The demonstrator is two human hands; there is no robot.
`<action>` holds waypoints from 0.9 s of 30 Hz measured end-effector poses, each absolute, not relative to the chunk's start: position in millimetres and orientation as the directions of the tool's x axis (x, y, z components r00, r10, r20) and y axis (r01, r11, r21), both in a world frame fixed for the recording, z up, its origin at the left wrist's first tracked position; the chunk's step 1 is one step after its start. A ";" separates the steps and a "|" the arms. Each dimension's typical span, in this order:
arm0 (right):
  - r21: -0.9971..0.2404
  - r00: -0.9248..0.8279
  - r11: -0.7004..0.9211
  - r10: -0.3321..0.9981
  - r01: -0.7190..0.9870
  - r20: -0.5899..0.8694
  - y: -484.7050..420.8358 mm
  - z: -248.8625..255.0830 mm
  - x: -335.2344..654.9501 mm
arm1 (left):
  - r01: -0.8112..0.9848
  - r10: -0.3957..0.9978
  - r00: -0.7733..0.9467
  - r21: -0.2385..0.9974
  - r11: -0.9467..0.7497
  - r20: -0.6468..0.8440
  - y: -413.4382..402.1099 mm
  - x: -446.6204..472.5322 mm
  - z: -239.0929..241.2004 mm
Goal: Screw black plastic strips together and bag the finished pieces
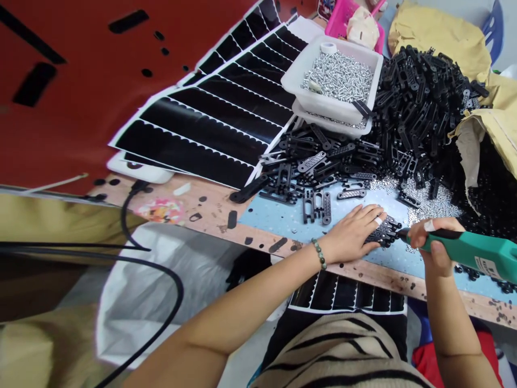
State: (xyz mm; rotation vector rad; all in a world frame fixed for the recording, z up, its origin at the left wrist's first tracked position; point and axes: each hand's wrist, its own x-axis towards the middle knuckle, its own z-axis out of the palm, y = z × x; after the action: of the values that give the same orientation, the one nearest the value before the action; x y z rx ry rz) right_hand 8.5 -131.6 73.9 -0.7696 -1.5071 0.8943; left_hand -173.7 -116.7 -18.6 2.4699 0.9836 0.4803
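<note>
My left hand (355, 233) lies flat with its fingers stretched over a few black plastic brackets (383, 230) on the blue work mat (283, 213), pressing them down. Wrapped in my right hand (436, 245) is a green electric screwdriver (480, 253), held level. Its dark tip points left and meets the right end of the brackets, though whether it sits in a screw is too small to tell. Loose silver screws (434, 202) are scattered just beyond the tip. Two upright-lying brackets (317, 207) rest left of my left hand.
A white tub (291, 81) of screws stands behind a big heap of black brackets (424, 102). Black sticker sheets (210, 113) cover the back left. Torn yellow sacks (501, 129) lie at right. Cables (173, 280) hang off the table's left front.
</note>
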 end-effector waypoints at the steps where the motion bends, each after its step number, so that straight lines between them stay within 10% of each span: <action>1: -0.867 -0.116 0.498 0.860 -0.019 0.497 -132.2 74.9 8.7 | 0.557 0.710 0.687 0.513 -0.653 0.157 -116.8 -173.8 -18.7; 27: -0.854 -0.168 0.518 0.838 -0.050 0.518 -140.0 70.2 0.9 | 0.555 0.717 0.677 0.524 -0.646 0.167 -117.3 -172.2 -18.1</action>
State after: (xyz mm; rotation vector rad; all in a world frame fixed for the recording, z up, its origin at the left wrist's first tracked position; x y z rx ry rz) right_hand 0.9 -140.0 70.2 -0.7027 -1.5432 0.9128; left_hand -172.2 -117.3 -18.1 2.4557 0.9893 0.5066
